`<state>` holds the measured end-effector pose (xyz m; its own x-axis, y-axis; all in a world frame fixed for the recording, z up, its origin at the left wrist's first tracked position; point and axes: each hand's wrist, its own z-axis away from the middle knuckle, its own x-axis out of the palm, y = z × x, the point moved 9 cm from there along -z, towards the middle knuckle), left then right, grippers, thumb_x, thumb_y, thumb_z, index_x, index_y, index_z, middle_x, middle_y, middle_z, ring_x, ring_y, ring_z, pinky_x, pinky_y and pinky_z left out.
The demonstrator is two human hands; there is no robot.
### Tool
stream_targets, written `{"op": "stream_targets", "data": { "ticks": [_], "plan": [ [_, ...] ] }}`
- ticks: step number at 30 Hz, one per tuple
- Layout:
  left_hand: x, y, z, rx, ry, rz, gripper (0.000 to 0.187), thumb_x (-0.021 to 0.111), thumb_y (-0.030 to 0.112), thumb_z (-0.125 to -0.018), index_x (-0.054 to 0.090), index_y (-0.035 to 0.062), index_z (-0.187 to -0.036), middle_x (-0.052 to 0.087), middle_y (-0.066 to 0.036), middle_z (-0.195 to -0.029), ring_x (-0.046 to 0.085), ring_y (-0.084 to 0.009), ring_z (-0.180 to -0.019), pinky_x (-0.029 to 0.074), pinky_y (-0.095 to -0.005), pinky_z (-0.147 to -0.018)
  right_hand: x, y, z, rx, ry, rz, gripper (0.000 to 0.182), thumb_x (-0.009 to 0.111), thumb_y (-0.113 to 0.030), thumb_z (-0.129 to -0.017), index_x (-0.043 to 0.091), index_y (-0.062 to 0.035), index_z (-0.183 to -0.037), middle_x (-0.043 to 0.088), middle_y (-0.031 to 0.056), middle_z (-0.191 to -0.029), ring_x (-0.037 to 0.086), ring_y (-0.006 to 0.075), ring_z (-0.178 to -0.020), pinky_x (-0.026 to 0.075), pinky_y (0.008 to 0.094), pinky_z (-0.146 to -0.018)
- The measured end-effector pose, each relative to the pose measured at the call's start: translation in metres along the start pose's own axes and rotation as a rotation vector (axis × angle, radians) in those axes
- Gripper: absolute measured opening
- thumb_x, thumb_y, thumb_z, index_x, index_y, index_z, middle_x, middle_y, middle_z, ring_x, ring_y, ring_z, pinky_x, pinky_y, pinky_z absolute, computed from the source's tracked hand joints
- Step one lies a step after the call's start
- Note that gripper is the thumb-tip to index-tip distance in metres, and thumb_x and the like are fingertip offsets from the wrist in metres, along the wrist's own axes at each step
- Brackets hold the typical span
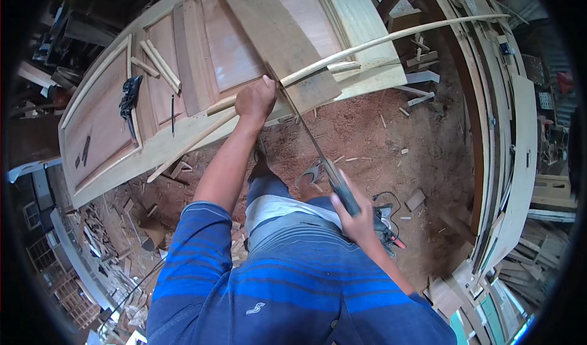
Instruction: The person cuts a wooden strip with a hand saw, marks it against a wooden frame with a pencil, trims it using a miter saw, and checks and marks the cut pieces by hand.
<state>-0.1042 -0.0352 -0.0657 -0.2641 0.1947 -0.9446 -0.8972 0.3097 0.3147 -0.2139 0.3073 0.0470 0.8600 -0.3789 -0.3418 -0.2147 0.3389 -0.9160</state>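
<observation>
My right hand point(356, 216) is wrapped round the handle of a handsaw point(315, 142), whose blade reaches up to a long thin wooden strip point(379, 41). Closed round that strip, just left of the blade, is my left hand point(257, 102). The strip lies across a wide plank point(275, 24), which rests on a large panelled wooden door point(226, 39). On the door's left part are a black tool point(129, 97), a dark pencil point(172, 116) and several short strips point(160, 66).
Below the door, wood scraps and sawdust cover the dirt floor point(367, 131). A corded power tool point(386, 229) lies near my right hand. Long boards point(521, 161) stand along the right side. Offcuts point(101, 235) are heaped at the lower left.
</observation>
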Motion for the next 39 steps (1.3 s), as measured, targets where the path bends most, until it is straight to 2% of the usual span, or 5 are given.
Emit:
{"op": "stream_targets", "data": {
  "ticks": [5,13,17,23,39],
  "plan": [
    [-0.001,-0.001,-0.005,-0.012,-0.020,-0.035,0.063,0.034,0.038,-0.106,0.078,0.0008,-0.081,0.073,-0.029,-0.083,0.073,-0.0476,-0.081,0.058,-0.0560,-0.081,0.041,-0.014,-0.096,-0.044,0.057,-0.039,0.054,0.074,-0.021,-0.095,0.061,-0.0008,-0.143,0.073,0.0266,-0.118,0.076,0.0339,-0.108,0.057,0.0426,-0.093],
    [-0.001,0.000,0.001,-0.009,-0.058,-0.024,0.064,0.033,0.039,-0.106,0.078,-0.0009,-0.085,0.073,-0.031,-0.087,0.072,-0.0494,-0.084,0.057,-0.0573,-0.084,-0.003,0.009,0.012,-0.019,-0.042,0.019,0.057,0.073,-0.016,-0.096,0.056,0.0052,-0.146,0.066,0.0244,-0.139,0.063,0.0340,-0.133,0.048,0.0393,-0.111],
    [-0.003,0.001,-0.007,-0.003,-0.021,-0.020,0.063,0.034,0.038,-0.106,0.079,-0.0005,-0.084,0.073,-0.029,-0.084,0.073,-0.0482,-0.082,0.058,-0.0556,-0.083,0.031,-0.010,-0.070,0.084,-0.028,-0.069,0.057,0.074,-0.017,-0.095,0.057,0.0051,-0.145,0.066,0.0245,-0.139,0.064,0.0334,-0.133,0.048,0.0395,-0.110],
    [-0.005,-0.004,-0.008,-0.037,-0.006,0.013,0.063,0.033,0.039,-0.106,0.079,0.0008,-0.085,0.073,-0.029,-0.086,0.072,-0.0492,-0.084,0.057,-0.0567,-0.084,-0.005,0.021,0.015,-0.046,0.043,0.028,0.058,0.075,-0.021,-0.094,0.058,0.0007,-0.145,0.071,0.0262,-0.125,0.072,0.0344,-0.117,0.055,0.0389,-0.098],
    [0.001,-0.002,-0.007,0.012,-0.025,0.027,0.062,0.034,0.037,-0.106,0.077,-0.0004,-0.083,0.072,-0.031,-0.085,0.071,-0.0505,-0.083,0.056,-0.0585,-0.083,-0.009,0.005,0.030,0.018,0.012,0.017,0.055,0.073,-0.017,-0.095,0.058,0.0010,-0.145,0.069,0.0256,-0.133,0.070,0.0346,-0.123,0.053,0.0381,-0.103]
  ]
}}
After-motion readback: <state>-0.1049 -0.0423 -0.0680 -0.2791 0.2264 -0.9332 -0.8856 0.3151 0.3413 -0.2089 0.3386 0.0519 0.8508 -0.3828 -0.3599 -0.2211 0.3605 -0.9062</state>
